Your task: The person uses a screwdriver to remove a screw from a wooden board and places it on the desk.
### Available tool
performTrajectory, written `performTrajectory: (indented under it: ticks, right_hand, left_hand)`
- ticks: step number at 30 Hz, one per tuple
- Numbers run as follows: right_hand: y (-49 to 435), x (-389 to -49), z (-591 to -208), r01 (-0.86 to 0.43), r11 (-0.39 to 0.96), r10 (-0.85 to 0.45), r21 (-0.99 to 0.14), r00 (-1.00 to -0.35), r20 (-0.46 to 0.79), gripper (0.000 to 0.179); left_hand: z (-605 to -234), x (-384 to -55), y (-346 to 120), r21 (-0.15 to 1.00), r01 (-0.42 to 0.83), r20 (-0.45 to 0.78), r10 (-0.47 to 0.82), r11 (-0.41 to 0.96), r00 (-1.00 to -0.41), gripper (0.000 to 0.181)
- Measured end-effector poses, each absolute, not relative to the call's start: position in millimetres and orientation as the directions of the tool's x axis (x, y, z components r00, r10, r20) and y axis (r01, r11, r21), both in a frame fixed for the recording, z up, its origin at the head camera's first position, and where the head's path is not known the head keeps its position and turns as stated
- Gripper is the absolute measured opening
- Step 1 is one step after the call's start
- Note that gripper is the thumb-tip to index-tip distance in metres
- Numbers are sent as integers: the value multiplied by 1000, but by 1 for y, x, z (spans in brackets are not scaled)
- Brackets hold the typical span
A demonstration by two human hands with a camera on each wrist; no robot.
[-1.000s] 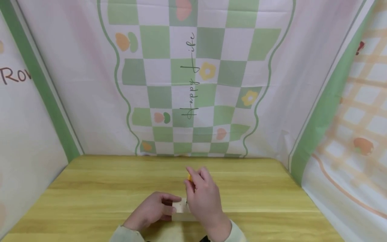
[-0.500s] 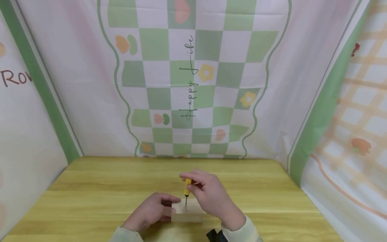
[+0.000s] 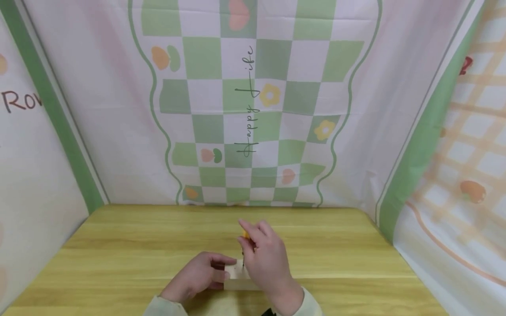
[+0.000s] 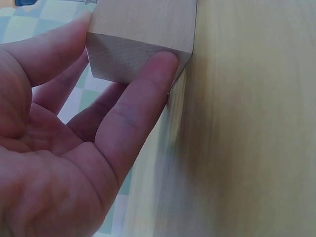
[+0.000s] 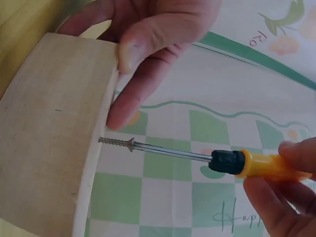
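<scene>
A pale wooden block (image 3: 237,284) rests on the table in front of the person. My left hand (image 3: 199,272) grips its left end; in the left wrist view, a fingertip presses the end face of the block (image 4: 143,19). Yellow-handled, the screwdriver (image 5: 259,165) is pinched between the thumb and fingers of my right hand (image 3: 270,261). Its metal shaft meets the head of a screw (image 5: 116,142), whose tip is in the block's top face and whose threads mostly show. In the head view my right hand hides much of the screwdriver and the block's right part.
The wood-grain table (image 3: 130,245) spreads around both hands. Behind it hangs a cloth (image 3: 205,94) with green and white checks, and more printed cloth (image 3: 450,184) closes the right side.
My right hand turns on the screwdriver handle, rolling out to the right and then back over the block. My left hand and the block stay where they were.
</scene>
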State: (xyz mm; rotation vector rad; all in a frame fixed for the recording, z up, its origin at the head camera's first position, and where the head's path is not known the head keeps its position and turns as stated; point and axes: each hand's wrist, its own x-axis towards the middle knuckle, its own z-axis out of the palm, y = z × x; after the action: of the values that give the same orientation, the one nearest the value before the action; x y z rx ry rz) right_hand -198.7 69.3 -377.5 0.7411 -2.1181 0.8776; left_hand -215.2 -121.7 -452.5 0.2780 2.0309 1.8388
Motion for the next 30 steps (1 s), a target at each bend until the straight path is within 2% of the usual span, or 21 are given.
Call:
performTrajectory:
  ticks: [4,11,14,17,23,26,30]
  right_hand:
    - [75,-202,-378,-743,519,-258,-423,-608,750,38]
    - [90,-213,-379,-818,279,-461,-502,-573,678,33]
    - [92,-212,-376,-789,312,-439,-529,-614,656,30]
    - [88,-207,-374,-756,419,-350,-502,-645,679,26]
    - [74,-199,-376,-710,603,-208,-363,-580,788,27]
    - [70,-198,-378,-722,608,-197,-331,-541,818,28]
    - [71,-198,-377,-745,569,-215,-348,-543,811,27]
  left_hand:
    - [-451,-215,-121,986,-115,-154,394,121,-906,36]
    - [-452,-214,-122,987,-110,-148,397,119,-906,35]
    - [-452,-215,-122,986,-109,-150,398,123,-905,35]
    - [-453,-215,-121,985,-113,-155,393,129,-906,35]
    - [-452,-215,-120,986,-104,-148,387,132,-910,35]
    - [-453,-215,-121,987,-92,-136,390,130,-911,35]
    - [-453,-216,-121,987,-90,-136,390,134,-911,36]
